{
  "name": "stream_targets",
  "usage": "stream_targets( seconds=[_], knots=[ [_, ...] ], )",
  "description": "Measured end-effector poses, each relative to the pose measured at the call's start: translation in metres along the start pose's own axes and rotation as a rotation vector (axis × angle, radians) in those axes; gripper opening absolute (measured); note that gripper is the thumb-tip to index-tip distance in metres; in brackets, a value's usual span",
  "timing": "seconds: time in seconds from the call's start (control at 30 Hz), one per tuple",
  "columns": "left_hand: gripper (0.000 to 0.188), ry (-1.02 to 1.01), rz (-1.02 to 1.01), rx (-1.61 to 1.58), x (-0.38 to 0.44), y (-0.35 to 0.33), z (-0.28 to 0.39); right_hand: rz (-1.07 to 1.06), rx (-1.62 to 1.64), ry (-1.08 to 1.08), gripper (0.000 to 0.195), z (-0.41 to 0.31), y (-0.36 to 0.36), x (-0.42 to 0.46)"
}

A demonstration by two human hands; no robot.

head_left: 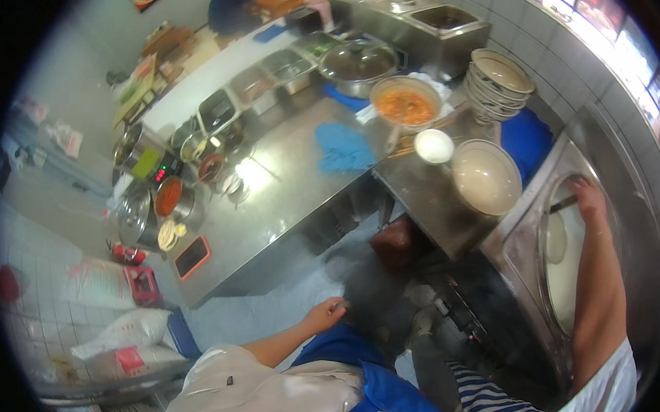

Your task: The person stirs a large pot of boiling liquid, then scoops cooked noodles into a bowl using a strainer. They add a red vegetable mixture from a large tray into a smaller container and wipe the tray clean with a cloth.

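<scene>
My right hand [588, 198] reaches over the round cooking pot [552, 305] set in the steel stove at the right. Its fingers meet a dark handle [562, 203], which runs to a pale, round ladle-like bowl [556, 238] in the whitish, cloudy liquid. Steam and blur soften the utensil's outline. Low in front of my blue apron [338, 347], my left hand [328, 314] is curled, away from the counter. A small greyish spot shows at its fingertips, too blurred to identify. A large cream bowl [487, 176] sits beside the stove, next to a small white bowl [434, 146].
Stacked bowls [498, 82] stand behind the large bowl. An orange-red dish [406, 105], a lidded pot [358, 65] and a blue cloth or plastic item [344, 148] occupy the steel counter [289, 180]. A phone [192, 257] lies near its left end. A person [230, 11] is beyond.
</scene>
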State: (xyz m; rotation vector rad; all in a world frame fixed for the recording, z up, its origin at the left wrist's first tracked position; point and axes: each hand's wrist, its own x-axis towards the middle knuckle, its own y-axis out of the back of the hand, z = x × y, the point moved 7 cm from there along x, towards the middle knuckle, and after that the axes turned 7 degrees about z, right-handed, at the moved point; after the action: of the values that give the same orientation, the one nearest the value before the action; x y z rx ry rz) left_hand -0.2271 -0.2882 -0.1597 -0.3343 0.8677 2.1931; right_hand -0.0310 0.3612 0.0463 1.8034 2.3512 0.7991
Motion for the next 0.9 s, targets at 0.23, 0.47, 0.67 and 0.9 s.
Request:
stream_targets(
  seconds=[0.23,0.47,0.67,0.9],
  knots=[
    [0.050,-0.178,0.624,0.291,-0.001,0.150,-0.036,-1.147,-0.618,-0.317,0.037,0.147,-0.052,-0.594],
    [0.072,-0.211,0.657,0.873,0.036,0.258,-0.078,-0.957,-0.272,-0.228,0.030,0.133,-0.264,-0.557],
    [0.080,-0.230,0.679,0.922,0.038,0.254,-0.096,-0.557,0.773,-1.714,0.047,0.018,-0.547,-0.514],
    [0.078,-0.350,0.746,0.952,0.037,0.254,-0.086,-0.433,1.370,-1.626,0.051,-0.015,-0.652,-0.469]
  ],
)
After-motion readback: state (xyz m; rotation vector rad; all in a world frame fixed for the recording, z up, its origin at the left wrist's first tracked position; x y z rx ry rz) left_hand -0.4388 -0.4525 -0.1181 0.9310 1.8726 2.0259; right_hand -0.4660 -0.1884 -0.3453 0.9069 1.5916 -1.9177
